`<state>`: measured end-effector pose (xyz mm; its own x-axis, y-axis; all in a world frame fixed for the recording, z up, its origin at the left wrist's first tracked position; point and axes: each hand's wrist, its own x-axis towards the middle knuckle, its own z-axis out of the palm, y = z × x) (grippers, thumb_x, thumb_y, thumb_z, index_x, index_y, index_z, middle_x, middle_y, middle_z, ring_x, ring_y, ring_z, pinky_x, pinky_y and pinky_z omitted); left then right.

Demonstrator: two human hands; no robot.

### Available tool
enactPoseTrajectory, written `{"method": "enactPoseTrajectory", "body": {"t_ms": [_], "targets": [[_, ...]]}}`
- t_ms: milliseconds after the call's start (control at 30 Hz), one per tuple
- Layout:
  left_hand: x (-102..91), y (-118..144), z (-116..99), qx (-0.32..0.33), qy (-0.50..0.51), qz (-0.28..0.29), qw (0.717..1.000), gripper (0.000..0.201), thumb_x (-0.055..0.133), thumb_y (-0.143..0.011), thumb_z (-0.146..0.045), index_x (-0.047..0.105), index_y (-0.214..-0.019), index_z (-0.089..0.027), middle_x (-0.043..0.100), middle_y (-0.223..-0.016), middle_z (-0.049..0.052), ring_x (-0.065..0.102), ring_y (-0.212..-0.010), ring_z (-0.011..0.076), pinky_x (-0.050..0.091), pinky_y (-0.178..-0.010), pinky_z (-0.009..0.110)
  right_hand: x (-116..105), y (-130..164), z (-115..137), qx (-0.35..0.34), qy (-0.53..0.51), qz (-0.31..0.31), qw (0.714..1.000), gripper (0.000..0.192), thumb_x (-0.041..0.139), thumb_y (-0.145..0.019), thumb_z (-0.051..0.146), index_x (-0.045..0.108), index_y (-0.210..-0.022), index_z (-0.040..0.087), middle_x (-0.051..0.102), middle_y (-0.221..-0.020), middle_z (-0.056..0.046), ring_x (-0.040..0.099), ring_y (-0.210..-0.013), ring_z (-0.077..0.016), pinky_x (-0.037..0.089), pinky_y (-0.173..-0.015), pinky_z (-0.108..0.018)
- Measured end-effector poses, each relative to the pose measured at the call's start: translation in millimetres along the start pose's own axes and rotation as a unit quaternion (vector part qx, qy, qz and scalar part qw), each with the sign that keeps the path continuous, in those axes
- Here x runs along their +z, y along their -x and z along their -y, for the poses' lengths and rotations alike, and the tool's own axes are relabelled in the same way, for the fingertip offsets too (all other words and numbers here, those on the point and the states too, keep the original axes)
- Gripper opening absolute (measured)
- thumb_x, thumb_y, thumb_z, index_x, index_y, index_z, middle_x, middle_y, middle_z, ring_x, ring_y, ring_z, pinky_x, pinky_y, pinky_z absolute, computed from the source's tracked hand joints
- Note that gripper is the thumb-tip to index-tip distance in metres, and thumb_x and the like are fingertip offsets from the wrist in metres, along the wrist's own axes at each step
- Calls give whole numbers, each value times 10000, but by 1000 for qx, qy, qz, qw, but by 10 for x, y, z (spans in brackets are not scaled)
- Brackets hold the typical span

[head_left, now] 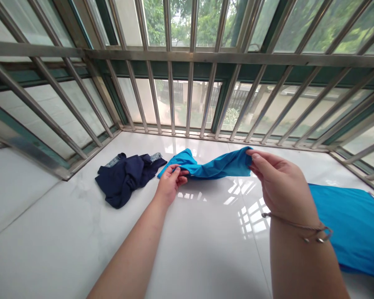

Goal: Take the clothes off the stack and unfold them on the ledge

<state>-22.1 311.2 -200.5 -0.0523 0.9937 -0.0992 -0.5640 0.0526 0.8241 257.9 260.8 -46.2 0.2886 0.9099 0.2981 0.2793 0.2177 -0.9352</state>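
Observation:
A bright blue piece of cloth (218, 166) stretches between my two hands, twisted in the middle, its left end spread on the white tiled surface. My left hand (171, 185) pinches it near that left end, fingers curled round the fabric. At the other end, my right hand (280, 178) grips a corner between thumb and fingers and holds it a little raised. Whether the cloth is a whole garment or a part of one, I cannot tell. To the left of my left hand lies a crumpled dark navy garment (127, 178) with patterned grey-blue trim.
A larger blue cloth (352, 224) lies flat at the right, partly behind my right forearm. Metal bars (190, 95) and green-framed windows close off the back and both sides of the glossy white tiled surface (199, 241).

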Motion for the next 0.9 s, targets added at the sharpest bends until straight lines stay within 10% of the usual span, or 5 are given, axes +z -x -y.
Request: {"method": "enactPoseTrajectory", "body": {"t_ms": [200, 400, 500, 733, 900], "targets": [[5, 65, -29, 76, 12, 36, 996, 612, 783, -985, -454, 502, -1521, -372, 602, -1669, 68, 506, -1593, 272, 474, -1233, 445, -16, 78, 306, 106, -304, 131, 938, 296, 888, -867, 407, 829, -1115, 257, 802, -1041, -38, 762, -907, -173, 663, -807, -257], [-25, 56, 80, 124, -221, 96, 963, 521, 737, -996, -617, 708, -1373, -259, 639, -1607, 134, 550, -1537, 359, 405, -1303, 509, 40, -128, -154, 93, -49, -87, 991, 547, 860, -874, 515, 741, -1348, 269, 769, -1333, -100, 708, -1329, -312, 586, -1146, -510], [-3, 79, 70, 137, -355, 129, 916, 449, 731, -989, -628, 795, -1214, -245, 598, -1647, 143, 552, -1529, 394, 491, -1232, 524, 25, -165, -265, 16, 156, -59, 986, 585, 757, -942, 581, 721, -1425, 252, 745, -1407, -138, 714, -1314, -347, 578, -1133, -547], [20, 123, 94, 155, -520, 172, 822, 631, 1000, -742, -585, 814, -1264, -283, 503, -1721, 151, 367, -1657, 443, 316, -1362, 639, 370, 2, -516, 21, 493, 294, 819, 481, 666, -1014, 482, 724, -1393, 191, 775, -1362, -171, 736, -1260, -362, 574, -1047, -437], [10, 111, 144, 173, -540, 176, 805, 458, 1008, -761, -367, 826, -1170, -271, 535, -1694, 142, 373, -1654, 433, 314, -1362, 656, 528, 30, -735, 101, 583, 281, 756, 580, 705, -1009, 434, 592, -1502, 150, 671, -1441, -254, 738, -1245, -384, 570, -980, -428]]}}
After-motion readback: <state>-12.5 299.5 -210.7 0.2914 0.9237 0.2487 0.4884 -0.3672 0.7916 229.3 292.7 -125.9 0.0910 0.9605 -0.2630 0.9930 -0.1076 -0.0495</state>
